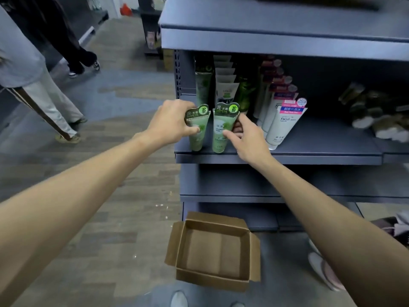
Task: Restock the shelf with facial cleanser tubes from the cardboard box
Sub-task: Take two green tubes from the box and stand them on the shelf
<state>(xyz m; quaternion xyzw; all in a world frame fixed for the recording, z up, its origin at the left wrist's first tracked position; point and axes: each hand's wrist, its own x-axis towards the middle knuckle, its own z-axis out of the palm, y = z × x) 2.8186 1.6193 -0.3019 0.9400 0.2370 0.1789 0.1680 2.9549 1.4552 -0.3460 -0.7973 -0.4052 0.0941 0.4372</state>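
Evidently to front the stock, each hand pinches one green tube: left hand point(171, 122) on the left tube point(197, 131), right hand point(247, 138) on the right tube point(223, 131), standing both caps-down at the shelf point(309, 155) edge.

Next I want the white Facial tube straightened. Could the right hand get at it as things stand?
Probably yes, once it lets go: the right hand grips a green tube, and the white Facial tube stands just beyond on the same shelf, front unobstructed.

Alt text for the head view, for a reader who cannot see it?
Left hand and right hand each hold a green cleanser tube upright at the shelf front, beside white tubes. An empty cardboard box sits on the floor below.
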